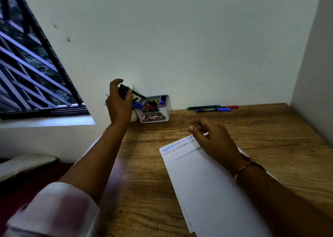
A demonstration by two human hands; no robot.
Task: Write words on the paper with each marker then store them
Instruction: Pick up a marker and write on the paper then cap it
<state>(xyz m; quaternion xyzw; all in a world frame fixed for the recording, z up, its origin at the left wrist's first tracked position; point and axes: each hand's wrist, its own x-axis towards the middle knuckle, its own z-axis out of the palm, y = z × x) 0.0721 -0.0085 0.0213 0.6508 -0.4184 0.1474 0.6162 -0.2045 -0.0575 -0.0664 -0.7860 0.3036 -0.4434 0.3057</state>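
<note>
Three more lying loose at far side of desk point(270, 137), right of grey organiser point(166, 109): green marker point(203, 107), red marker point(232, 107), blue marker point(214, 109), close together, long axes roughly along the back edge. Logged a fourth, a dark marker point(134, 92), gripped in left hand point(119, 101) between thumb and curled fingers, raised just left of organiser. Runs slantwise, down and to the right, lower end aimed at organiser's left compartment and close over its rim; cannot tell whether touching, nor whether capped. Noted other markers inside organiser already, blue and red among them. Right hand point(214, 137) low over top of paper point(207, 182), fingers loosely curled, thumb forward, nothing visible in it. Paper askew on desk, two lines of writing across its top, blue then darker ink. Judged as the storing step for dark marker: short slide along its own axis should seat it. Judged right hand nearer the three loose ones, well apart from left; probably the one to fetch next. Risk: snagging on rim or on markers crowded inside.
</note>
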